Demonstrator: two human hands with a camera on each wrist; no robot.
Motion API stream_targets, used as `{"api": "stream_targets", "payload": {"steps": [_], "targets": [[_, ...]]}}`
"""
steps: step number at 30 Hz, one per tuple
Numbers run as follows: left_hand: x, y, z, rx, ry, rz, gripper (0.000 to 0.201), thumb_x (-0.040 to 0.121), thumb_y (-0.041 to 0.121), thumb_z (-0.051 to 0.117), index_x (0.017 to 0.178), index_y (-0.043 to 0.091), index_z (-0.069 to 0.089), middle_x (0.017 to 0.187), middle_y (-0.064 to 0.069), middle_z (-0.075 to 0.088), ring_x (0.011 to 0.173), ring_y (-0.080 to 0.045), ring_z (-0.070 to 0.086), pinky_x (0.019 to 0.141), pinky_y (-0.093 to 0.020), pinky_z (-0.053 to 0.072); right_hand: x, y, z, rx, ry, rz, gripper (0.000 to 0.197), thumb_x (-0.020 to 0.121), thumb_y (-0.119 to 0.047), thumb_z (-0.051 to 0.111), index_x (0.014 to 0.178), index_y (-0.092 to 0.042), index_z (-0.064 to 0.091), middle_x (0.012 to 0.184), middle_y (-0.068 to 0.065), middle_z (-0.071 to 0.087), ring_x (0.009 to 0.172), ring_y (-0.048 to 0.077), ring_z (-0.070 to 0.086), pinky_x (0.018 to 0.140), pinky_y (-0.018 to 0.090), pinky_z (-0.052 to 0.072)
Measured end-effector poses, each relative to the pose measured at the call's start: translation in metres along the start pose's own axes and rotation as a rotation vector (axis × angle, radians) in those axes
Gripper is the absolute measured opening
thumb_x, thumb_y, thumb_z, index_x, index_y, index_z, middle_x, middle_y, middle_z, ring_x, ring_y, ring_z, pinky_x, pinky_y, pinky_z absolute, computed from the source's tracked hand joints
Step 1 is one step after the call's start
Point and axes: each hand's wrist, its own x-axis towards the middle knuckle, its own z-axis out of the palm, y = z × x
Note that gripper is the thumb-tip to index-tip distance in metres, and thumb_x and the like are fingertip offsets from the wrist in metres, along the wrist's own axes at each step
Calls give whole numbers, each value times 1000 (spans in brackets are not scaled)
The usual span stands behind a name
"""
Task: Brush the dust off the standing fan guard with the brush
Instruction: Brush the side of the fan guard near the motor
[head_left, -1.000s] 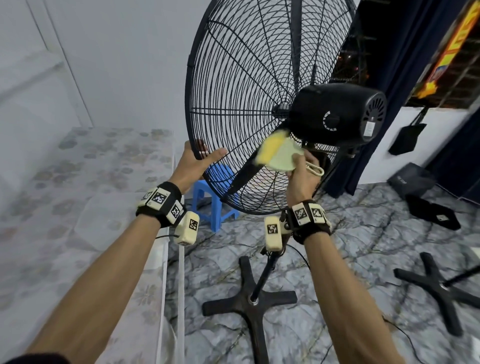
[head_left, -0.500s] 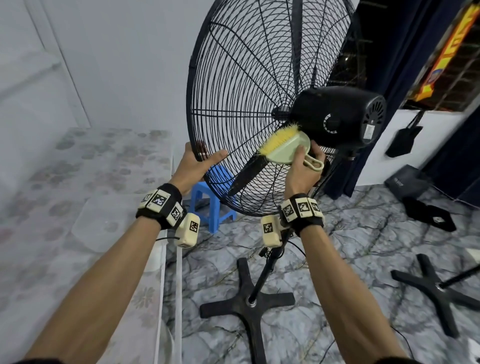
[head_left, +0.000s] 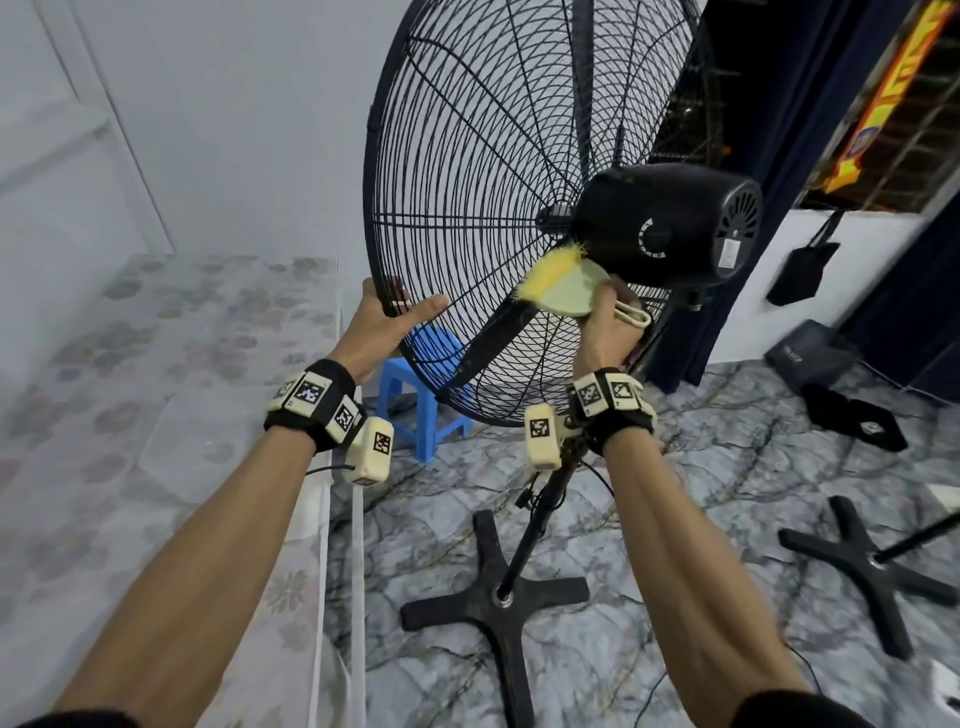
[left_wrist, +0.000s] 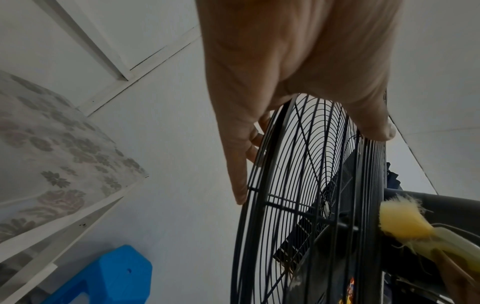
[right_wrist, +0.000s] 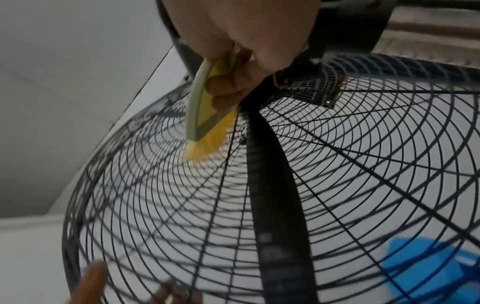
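The fan guard (head_left: 498, 208) is standing upright on its pole above a black cross base (head_left: 498, 608) on the marbled floor (head_left: 675, 519), its rear side facing the camera and the black motor housing (head_left: 670, 223) jutting out from its centre.

The left hand (head_left: 384, 327) is gripping the guard's left rim: in the left wrist view the fingers (left_wrist: 241, 156) are wrapping over the outer edge while the thumb (left_wrist: 374, 121) is pressing on the rear wires.

The right hand (head_left: 605, 325) is clutching the brush (head_left: 563, 291) just below the motor housing, fingers curled around its pale green body, with a cream cord loop (head_left: 634, 314) hanging out by the knuckles. The yellow bristles (head_left: 553, 270) are lying against the guard's rear wires close to the hub, beside the flat black strut (head_left: 493, 343) running down from the centre. In the right wrist view the bristles (right_wrist: 207, 142) are touching the wires just left of that strut (right_wrist: 275, 185).

A blue stool (head_left: 415, 400) is sitting on the floor behind the guard's lower left. A bed (head_left: 156, 415) with a flowered cover is lying left of the guard, against a white wall (head_left: 234, 130). A second cross base (head_left: 872, 566) is lying on the floor well to the right of the guard.
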Motion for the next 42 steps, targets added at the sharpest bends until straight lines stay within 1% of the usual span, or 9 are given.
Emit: {"api": "stream_targets", "payload": {"steps": [7, 13, 17, 20, 25, 29, 33, 36, 42], "targets": [[3, -7, -3, -19, 21, 17, 93, 72, 60, 82, 142, 19, 36, 132, -2, 53, 114, -11, 60, 79, -37, 59, 7, 0, -9, -124, -83, -60, 13, 88, -21, 70, 101, -20, 72, 102, 4, 74, 96, 19, 71, 86, 50, 61], [3, -5, 0, 0, 25, 19, 91, 73, 61, 81, 140, 20, 36, 128, 2, 52, 115, -10, 57, 84, -41, 57, -2, 12, 3, -162, 85, -131, 18, 94, -12, 65, 110, -4, 70, 90, -6, 68, 72, -7, 66, 62, 13, 51], [2, -4, -2, -12, 24, 19, 88, 72, 58, 80, 138, 18, 37, 124, 2, 52, 112, -9, 58, 80, -38, 58, 14, 2, -3, -233, -14, -30, 13, 89, -14, 67, 101, -11, 74, 94, 3, 73, 81, 12, 69, 65, 25, 57], [-1, -5, 2, -16, 17, 26, 91, 73, 57, 79, 141, 16, 36, 123, 4, 52, 110, -5, 57, 79, -36, 57, 10, -2, 2, -183, 104, -80, 10, 93, -21, 67, 99, -15, 72, 91, 2, 73, 80, 12, 69, 62, 17, 51], [4, -10, 6, -52, 92, 41, 84, 77, 53, 84, 138, 16, 40, 121, 4, 54, 115, -12, 58, 103, -44, 53, -8, 13, -1, -200, 63, -93, 15, 94, -24, 65, 102, -13, 72, 89, -2, 71, 81, 9, 69, 65, 18, 54], [-1, -21, 18, -98, 208, 90, 94, 65, 63, 89, 135, 18, 47, 128, -3, 57, 114, -14, 58, 98, -32, 49, 2, 2, -17, -194, 67, -279, 15, 97, -21, 64, 107, -12, 70, 91, -7, 70, 73, -8, 64, 65, 15, 51], [-2, -32, 29, -142, 201, 103, 91, 67, 48, 96, 137, 18, 46, 126, 1, 63, 115, -15, 63, 102, -34, 51, 4, -7, -10, -305, -115, -402, 13, 98, -33, 66, 109, -28, 69, 93, -13, 72, 83, 3, 71, 68, 20, 59], [2, -36, 31, -150, 173, 107, 98, 57, 57, 93, 134, 20, 45, 123, -2, 66, 112, -15, 66, 99, -33, 54, 17, 0, -14, -481, -77, -407, 20, 99, -30, 63, 111, -17, 72, 85, -8, 70, 73, 2, 67, 61, 13, 52], [6, -43, 30, -126, 200, 127, 84, 73, 42, 94, 136, 20, 44, 119, 5, 65, 104, 2, 66, 91, -21, 52, 29, -4, -23, -734, -196, -628, 23, 102, -31, 57, 119, -20, 67, 85, 0, 72, 67, 11, 66, 65, 31, 60]]}}
